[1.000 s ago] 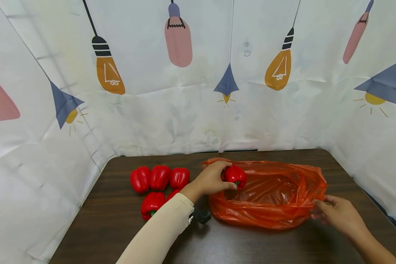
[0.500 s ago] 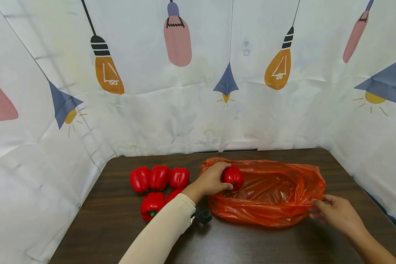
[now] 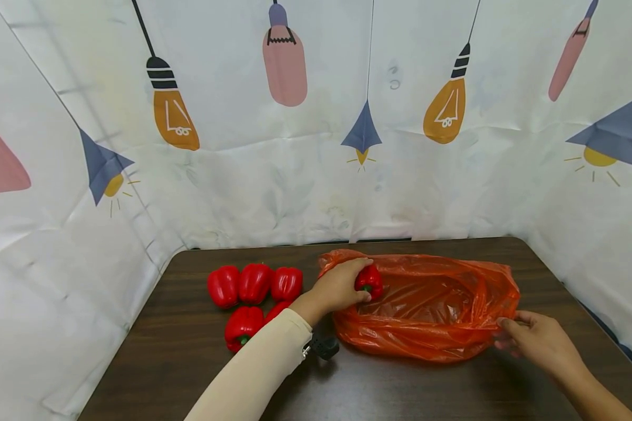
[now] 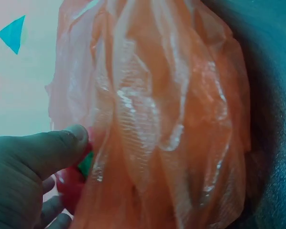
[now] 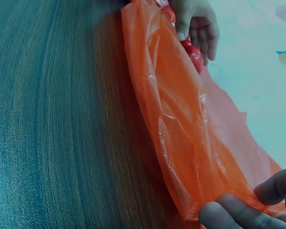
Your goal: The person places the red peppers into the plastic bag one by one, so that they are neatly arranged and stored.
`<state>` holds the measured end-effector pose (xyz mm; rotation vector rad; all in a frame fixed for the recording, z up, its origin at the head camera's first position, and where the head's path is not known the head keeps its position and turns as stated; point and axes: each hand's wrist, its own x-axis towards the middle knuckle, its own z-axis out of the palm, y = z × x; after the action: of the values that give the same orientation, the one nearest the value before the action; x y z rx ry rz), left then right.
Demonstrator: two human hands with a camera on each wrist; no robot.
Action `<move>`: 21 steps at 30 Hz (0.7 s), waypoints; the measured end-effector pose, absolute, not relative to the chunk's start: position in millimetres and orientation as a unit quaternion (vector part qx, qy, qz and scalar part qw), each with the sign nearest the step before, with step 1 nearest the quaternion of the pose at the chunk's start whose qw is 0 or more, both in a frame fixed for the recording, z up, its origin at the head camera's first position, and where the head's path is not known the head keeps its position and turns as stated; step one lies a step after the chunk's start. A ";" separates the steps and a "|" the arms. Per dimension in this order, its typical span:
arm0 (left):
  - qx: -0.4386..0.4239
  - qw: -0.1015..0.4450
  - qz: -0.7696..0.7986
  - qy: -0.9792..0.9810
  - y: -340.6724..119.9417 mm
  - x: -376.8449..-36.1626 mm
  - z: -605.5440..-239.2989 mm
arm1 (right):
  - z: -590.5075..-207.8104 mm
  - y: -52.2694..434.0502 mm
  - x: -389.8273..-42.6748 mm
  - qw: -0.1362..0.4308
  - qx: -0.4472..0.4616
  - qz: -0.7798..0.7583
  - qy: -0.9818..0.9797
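1. Pepper (image 3: 371,282): located right of the frame's centre, over the left end of the bag's mouth. Gripped between thumb and fingers of the left hand (image 3: 339,286).
2. Bag (image 3: 411,345): spread across the right of centre; its right end is pinched by the right hand (image 3: 545,342).
3. Pepper handling, as judged: light, fairly firm, and slippery on its glossy skin. Bruising under hard pressure is possible. A broad hold round the sides is advised; the green stem (image 4: 85,164) should not be relied on.
4. Bag handling, as judged: very light, limp, crinkled film, liable to fold or tear. Its rim is best held gathered, without hard pulling.
5. Other peppers (image 3: 255,283): grouped on the table (image 3: 137,362) left of centre, one partly hidden by the sleeve (image 3: 258,368).
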<state>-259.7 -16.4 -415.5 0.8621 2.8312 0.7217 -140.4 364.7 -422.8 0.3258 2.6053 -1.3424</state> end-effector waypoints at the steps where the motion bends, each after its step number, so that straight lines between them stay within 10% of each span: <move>1: 0.285 0.044 0.234 0.929 -16.7 -258.6 -413.9 | -422.8 364.8 -140.4 0.096 0.110 -0.453 0.879; 21: 0.339 0.057 0.321 0.882 -68.5 -230.8 -388.6 | -418.1 366.5 -138.9 0.109 0.102 -0.456 0.877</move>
<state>-230.8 -68.5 -388.6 1.0280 2.6755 0.9739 -138.9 366.5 -418.1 0.3008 2.5798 -1.3400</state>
